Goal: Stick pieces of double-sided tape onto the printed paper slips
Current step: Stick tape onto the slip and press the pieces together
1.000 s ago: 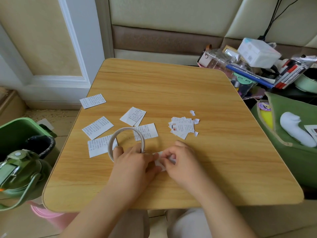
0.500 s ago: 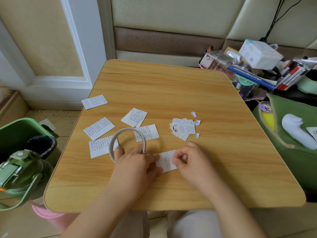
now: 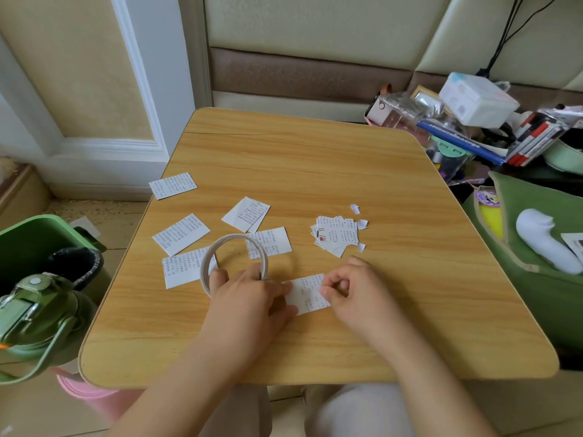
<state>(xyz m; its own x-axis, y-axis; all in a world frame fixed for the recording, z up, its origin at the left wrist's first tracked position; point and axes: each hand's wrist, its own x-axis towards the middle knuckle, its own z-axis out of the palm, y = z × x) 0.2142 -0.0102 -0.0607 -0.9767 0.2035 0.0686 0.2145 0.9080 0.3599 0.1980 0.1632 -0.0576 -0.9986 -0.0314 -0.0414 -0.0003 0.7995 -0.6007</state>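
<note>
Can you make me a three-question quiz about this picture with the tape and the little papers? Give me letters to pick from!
1. Where is the stack of slips?
A. right of the tape roll
B. on the floor
C. in the green bin

2. What colour is the bin beside the table?
A. red
B. green
C. blue

3. What is the left hand doing?
A. lying flat
B. waving
C. holding the tape roll

Answers: 1 A, the stack lies on the table right of the roll. 2 B, its rim is green. 3 C, its fingers curl round the ring.
</note>
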